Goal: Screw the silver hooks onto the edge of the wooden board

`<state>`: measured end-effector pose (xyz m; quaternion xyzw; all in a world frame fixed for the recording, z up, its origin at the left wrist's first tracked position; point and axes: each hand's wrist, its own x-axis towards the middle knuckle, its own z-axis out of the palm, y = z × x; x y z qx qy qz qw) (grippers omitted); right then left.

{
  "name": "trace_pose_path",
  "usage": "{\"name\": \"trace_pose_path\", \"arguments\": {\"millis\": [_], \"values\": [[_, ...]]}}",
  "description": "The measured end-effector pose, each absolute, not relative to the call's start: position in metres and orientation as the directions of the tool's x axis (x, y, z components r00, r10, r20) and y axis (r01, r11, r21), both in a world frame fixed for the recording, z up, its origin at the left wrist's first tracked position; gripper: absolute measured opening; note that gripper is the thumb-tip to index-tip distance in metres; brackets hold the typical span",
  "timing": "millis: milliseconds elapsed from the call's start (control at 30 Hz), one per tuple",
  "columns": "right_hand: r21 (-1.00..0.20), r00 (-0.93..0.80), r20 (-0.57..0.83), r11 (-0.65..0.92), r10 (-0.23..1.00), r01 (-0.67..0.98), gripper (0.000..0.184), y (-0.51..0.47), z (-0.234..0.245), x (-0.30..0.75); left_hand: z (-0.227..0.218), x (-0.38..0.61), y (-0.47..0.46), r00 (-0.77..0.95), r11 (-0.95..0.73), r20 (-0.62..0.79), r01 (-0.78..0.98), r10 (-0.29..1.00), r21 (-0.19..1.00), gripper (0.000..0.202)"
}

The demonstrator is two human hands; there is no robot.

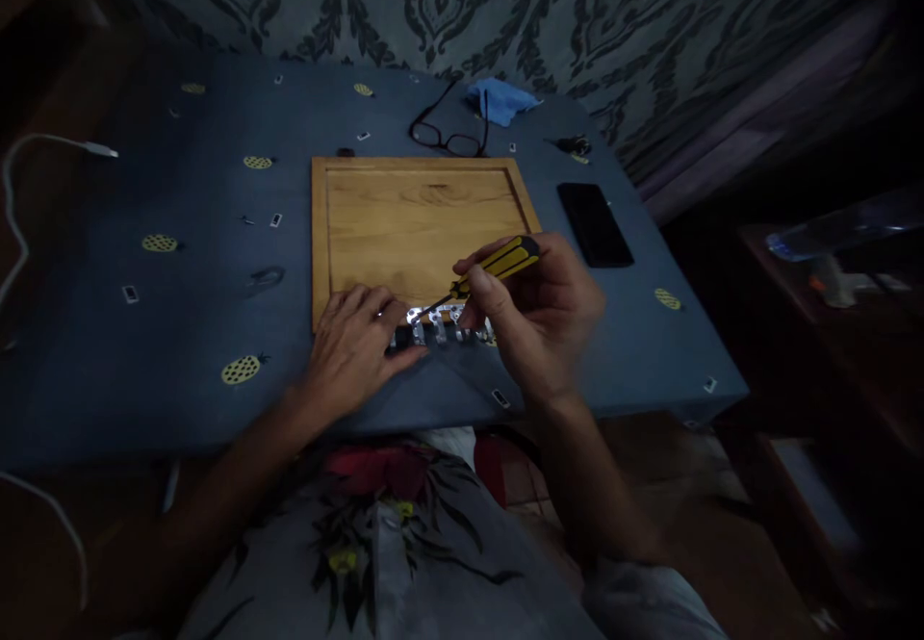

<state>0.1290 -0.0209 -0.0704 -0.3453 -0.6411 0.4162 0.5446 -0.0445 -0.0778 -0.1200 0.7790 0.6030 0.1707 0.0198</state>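
Observation:
A wooden board (404, 226) with a raised frame lies on the cloth-covered table. Along its near edge is a shiny metal hook rail (439, 324), its several hooks pointing toward me. My left hand (353, 342) grips the rail's left end, fingers over the board and thumb at the near side. In my right hand (545, 318) is a yellow-and-black screwdriver (498, 263), tilted down to the left. The screwdriver's tip meets the rail near my left fingertips; any screw there is too small to make out. My right fingers partly cover the rail's right end.
Beyond the board lie eyeglasses (449, 140) and a blue cloth (503, 101). A black phone (595, 224) is to the right, with a small dark object (574, 144) behind it. A clear bag-like item (267, 277) and a white cable (101, 149) lie leftward.

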Motion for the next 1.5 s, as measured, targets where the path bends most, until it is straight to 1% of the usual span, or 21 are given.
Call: {"name": "trace_pose_path", "arguments": {"millis": [100,200,400,567,767,867,1033,1133,1333,1500], "values": [[-0.915,-0.177,0.388,0.401,0.904,0.042,0.029,-0.021,-0.073,0.13,-0.12,-0.045,-0.078,0.212,-0.272,0.243,0.928,0.947,0.252,0.039],[-0.92,-0.179,0.372,0.387,0.911,0.055,0.031,-0.02,-0.075,0.13,-0.119,-0.044,-0.078,0.212,-0.272,0.24,0.928,0.947,0.254,0.038],[-0.924,-0.175,0.369,0.38,0.913,0.036,0.032,-0.02,-0.077,0.13,-0.118,-0.044,-0.078,0.211,-0.271,0.243,0.93,0.947,0.249,0.04],[-0.93,-0.172,0.364,0.368,0.915,-0.011,0.033,-0.02,-0.077,0.129,-0.118,-0.044,-0.079,0.216,-0.277,0.248,0.929,0.944,0.247,0.04],[-0.938,-0.194,0.341,0.345,0.92,-0.014,0.031,-0.02,-0.078,0.128,-0.12,-0.044,-0.078,0.215,-0.278,0.25,0.927,0.944,0.252,0.038],[-0.94,-0.258,0.335,0.341,0.906,-0.019,0.027,-0.022,-0.075,0.13,-0.12,-0.044,-0.078,0.215,-0.275,0.246,0.929,0.945,0.248,0.039],[-0.927,-0.441,0.307,0.371,0.843,0.064,0.021,-0.025,-0.064,0.135,-0.121,-0.044,-0.078,0.211,-0.279,0.258,0.923,0.943,0.265,0.036],[-0.924,-0.476,0.294,0.373,0.829,0.079,0.021,-0.024,-0.061,0.135,-0.121,-0.045,-0.078,0.213,-0.282,0.264,0.924,0.941,0.259,0.036],[-0.922,-0.445,0.3,0.375,0.844,0.091,0.027,-0.02,-0.061,0.127,-0.122,-0.046,-0.078,0.231,-0.297,0.261,0.922,0.937,0.251,0.041],[-0.965,-0.431,0.226,0.262,0.874,0.024,0.042,-0.017,-0.062,0.117,-0.123,-0.046,-0.078,0.233,-0.298,0.259,0.922,0.937,0.248,0.041]]}}
